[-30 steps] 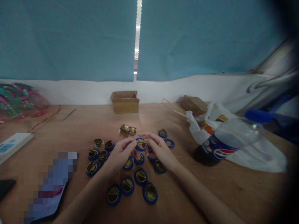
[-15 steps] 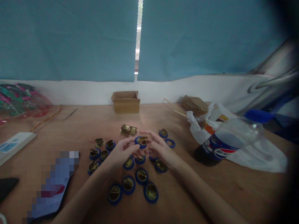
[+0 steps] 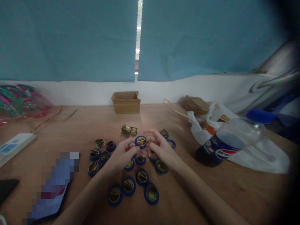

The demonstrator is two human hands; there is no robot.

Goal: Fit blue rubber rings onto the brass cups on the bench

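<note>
Between my two hands, just above the table, is a round brooch back (image 3: 141, 142), a gold-coloured disc with a pin bar set in a blue ring. My left hand (image 3: 125, 152) grips its left side with thumb and fingers. On its right side, the fingers of my right hand (image 3: 159, 146) are closed about the rim. Several more blue-ringed brooch backs (image 3: 142, 177) lie below and around the hands, pin side up. Bare gold-coloured pin discs (image 3: 128, 130) are heaped just beyond. An open blue ring (image 3: 172, 143) rests right of my right hand.
A small cardboard box (image 3: 127, 105) stands at the back. To the right are a cola bottle (image 3: 225, 145), a white plastic bag (image 3: 262, 159) and a brown paper stack (image 3: 195, 104). At left lie a phone (image 3: 52, 190), a power strip (image 3: 15, 145) and a clear bag of colourful items (image 3: 21, 101).
The held brooch back has turned so that its disc and pin face me more fully. My right fingers have shifted slightly around its rim; the things on the table stay put.
</note>
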